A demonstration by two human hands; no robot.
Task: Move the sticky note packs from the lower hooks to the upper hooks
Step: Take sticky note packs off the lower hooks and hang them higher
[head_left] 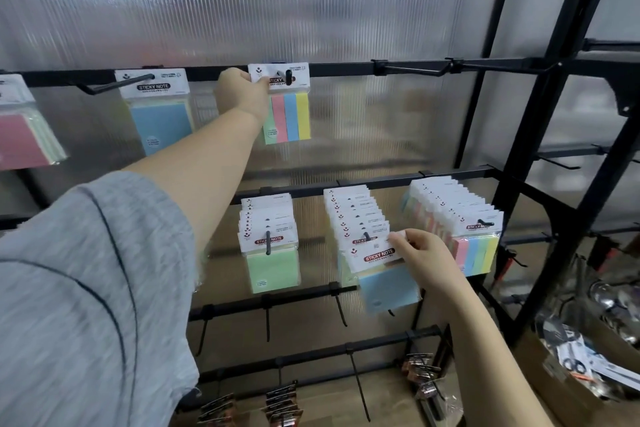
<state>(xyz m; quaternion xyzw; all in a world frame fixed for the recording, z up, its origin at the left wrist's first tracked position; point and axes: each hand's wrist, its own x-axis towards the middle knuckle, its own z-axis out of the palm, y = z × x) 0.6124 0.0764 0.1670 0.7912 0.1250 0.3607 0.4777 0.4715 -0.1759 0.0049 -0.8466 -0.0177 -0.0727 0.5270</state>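
- The left hand (242, 94), upper centre of the frame, pinches the header card of a striped pack (285, 104); its fingers are closed on the card's left edge, and the pack hangs on an upper hook (288, 76).
- The right hand (424, 258), lower centre right, pinches a blue pack (384, 274) by the right end of its header card; the pack is tilted and sits just in front of the middle lower stack (356, 215), below its hook.
- Left of that stack hangs a green stack (268, 239); to the right, a striped stack (457, 218).
- On the upper rail (346, 68), a blue pack hangs at left (156, 107), and a pink pack (20, 139) at the frame's left edge.
- Right of the striped pack, a bare hook (412, 70) juts from the upper rail.
- Behind everything is a ribbed translucent panel (242, 3); a black frame (554, 114) rises at right.
- Lower rails carry bare hooks (341, 308) pointing down, with dark packs (277, 402) near the wooden floor.
- A cardboard box (568, 392) of goods sits lower right.
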